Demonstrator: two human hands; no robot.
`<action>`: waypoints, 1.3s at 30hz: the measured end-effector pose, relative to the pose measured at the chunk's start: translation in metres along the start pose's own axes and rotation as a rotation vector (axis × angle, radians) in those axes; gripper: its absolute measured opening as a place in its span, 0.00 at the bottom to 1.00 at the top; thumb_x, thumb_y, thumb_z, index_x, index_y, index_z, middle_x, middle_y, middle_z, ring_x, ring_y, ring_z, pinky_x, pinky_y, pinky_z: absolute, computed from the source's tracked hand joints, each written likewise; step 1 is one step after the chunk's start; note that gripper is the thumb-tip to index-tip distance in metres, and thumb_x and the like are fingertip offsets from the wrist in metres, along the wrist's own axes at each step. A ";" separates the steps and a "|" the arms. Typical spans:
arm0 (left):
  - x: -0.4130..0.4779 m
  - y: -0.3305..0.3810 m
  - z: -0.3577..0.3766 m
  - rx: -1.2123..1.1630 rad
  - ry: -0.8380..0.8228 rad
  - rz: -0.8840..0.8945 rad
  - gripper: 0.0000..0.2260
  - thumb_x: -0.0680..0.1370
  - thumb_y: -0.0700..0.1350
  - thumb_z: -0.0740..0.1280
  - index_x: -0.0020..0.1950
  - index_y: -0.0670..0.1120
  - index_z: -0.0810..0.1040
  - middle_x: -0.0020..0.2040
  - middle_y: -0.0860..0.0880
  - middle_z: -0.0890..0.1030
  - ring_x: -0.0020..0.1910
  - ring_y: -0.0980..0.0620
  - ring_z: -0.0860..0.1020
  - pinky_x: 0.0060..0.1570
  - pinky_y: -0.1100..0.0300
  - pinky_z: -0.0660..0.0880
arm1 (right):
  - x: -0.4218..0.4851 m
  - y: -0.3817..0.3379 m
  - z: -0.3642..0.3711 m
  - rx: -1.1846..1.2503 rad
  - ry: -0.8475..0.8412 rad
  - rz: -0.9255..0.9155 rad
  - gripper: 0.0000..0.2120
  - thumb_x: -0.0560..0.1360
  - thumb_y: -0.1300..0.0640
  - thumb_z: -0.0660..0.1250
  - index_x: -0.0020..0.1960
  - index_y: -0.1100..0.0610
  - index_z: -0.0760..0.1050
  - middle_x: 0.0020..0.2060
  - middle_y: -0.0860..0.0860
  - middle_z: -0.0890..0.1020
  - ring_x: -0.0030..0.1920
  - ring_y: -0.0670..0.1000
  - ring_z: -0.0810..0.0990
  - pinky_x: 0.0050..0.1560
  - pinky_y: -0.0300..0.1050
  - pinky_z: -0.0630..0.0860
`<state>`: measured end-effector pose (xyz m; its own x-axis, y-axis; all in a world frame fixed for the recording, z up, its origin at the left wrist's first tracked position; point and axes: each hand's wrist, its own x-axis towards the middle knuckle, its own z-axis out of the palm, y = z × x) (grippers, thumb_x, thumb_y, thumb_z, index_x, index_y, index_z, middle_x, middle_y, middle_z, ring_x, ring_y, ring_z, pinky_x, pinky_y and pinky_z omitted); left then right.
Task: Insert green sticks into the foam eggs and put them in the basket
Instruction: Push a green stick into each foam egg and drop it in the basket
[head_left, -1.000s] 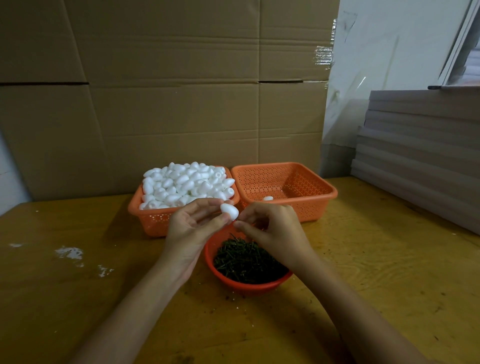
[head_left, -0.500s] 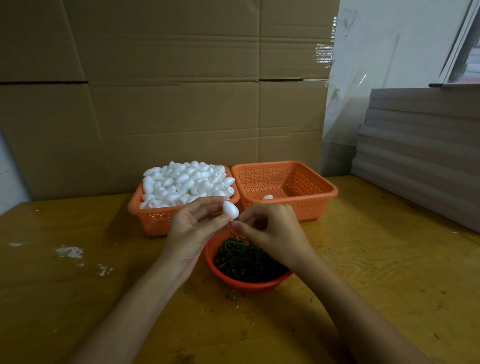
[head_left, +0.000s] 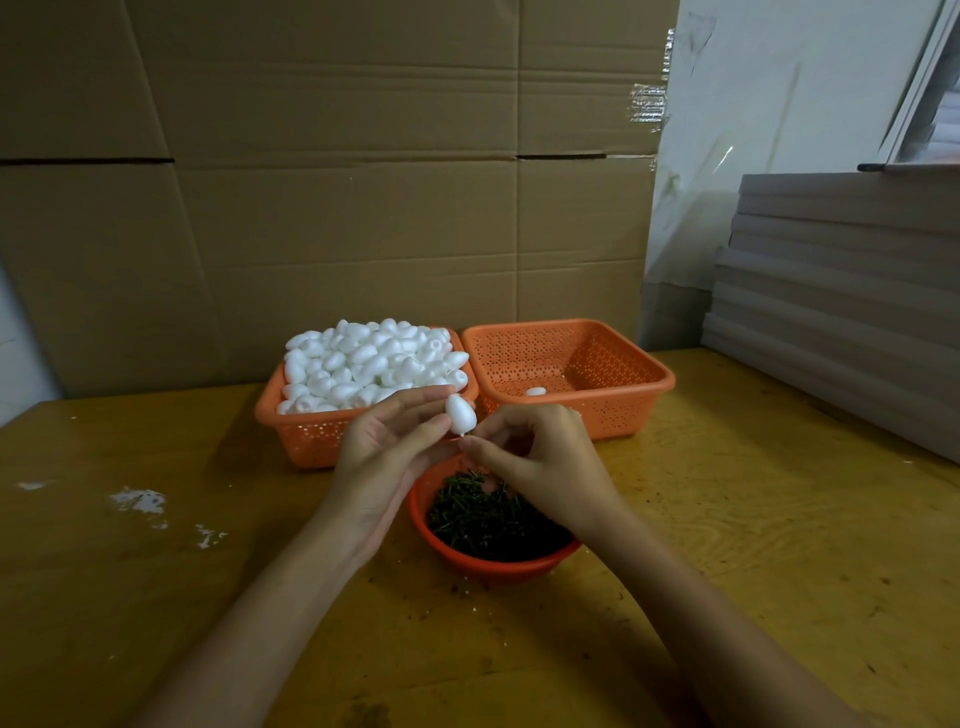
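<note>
- Head view: left hand (head_left: 384, 457) pinches a foam egg (head_left: 461, 414) above the bowl (head_left: 498, 565) of green sticks (head_left: 483, 519).
- Right hand (head_left: 540, 460) pinches just beneath the foam egg; whether it grips a stick, I cannot tell.
- Basket (head_left: 623, 411), toward the table's (head_left: 737, 519) far edge, holds a lone egg (head_left: 535, 391).

The foam eggs (head_left: 371, 364) look matt and white. Perforated orange plastic forms the baskets (head_left: 644, 387). The bench (head_left: 753, 519) is grainy, scuffed wood, backed by matt cardboard (head_left: 337, 208).
</note>
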<state>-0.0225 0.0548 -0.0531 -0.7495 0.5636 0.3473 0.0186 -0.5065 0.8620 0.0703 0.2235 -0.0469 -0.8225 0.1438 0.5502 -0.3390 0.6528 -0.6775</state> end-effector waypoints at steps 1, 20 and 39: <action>0.000 0.000 0.000 0.001 -0.002 0.000 0.12 0.76 0.39 0.74 0.59 0.46 0.87 0.61 0.38 0.86 0.63 0.42 0.85 0.55 0.55 0.84 | 0.000 0.000 0.001 0.020 -0.007 0.015 0.06 0.79 0.52 0.74 0.46 0.52 0.85 0.32 0.45 0.86 0.31 0.46 0.85 0.34 0.35 0.76; -0.001 0.001 0.000 0.033 0.020 -0.024 0.12 0.74 0.41 0.76 0.57 0.46 0.88 0.59 0.39 0.86 0.60 0.42 0.86 0.53 0.56 0.84 | 0.001 0.003 0.002 0.112 -0.060 0.063 0.05 0.80 0.53 0.73 0.48 0.54 0.85 0.37 0.47 0.88 0.31 0.52 0.86 0.31 0.45 0.80; 0.001 -0.002 0.000 0.056 0.038 0.005 0.17 0.74 0.40 0.78 0.62 0.43 0.84 0.59 0.38 0.86 0.60 0.39 0.86 0.55 0.54 0.84 | 0.001 0.005 -0.001 0.204 0.055 0.076 0.02 0.78 0.58 0.76 0.49 0.56 0.85 0.37 0.51 0.88 0.36 0.52 0.88 0.34 0.48 0.84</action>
<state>-0.0235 0.0559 -0.0547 -0.7741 0.5353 0.3380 0.0584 -0.4713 0.8801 0.0680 0.2277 -0.0491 -0.8252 0.2310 0.5154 -0.3664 0.4756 -0.7997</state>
